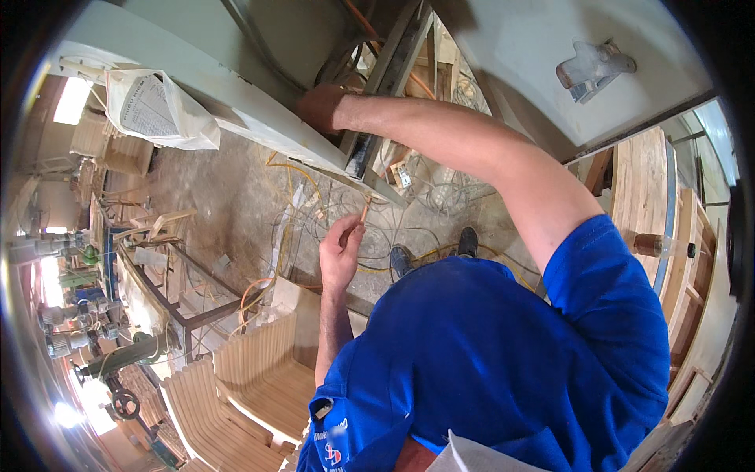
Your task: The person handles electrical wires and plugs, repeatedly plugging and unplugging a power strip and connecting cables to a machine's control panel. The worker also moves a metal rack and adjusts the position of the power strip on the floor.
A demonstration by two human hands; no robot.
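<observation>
My left hand [342, 242] is closed, its fingertips pinching a thin copper-coloured rod [366, 208] that points upward; I cannot make out its exact kind. My right arm stretches across into an open grey metal cabinet [228, 98]. In there my right hand [321, 108] lies in shadow beside a dark metal frame bar [385, 86], near dark cables [267, 47]. Its fingers are too dark to show what they touch.
The cabinet's open door [543, 86] with a metal latch [595, 69] hangs at the upper right. A paper in a plastic sleeve [161, 110] hangs on its left edge. Loose cables [417, 212] cover the floor by my shoes. Slatted curved wooden pieces [259, 354] stand lower left; a bottle [661, 245] lies right.
</observation>
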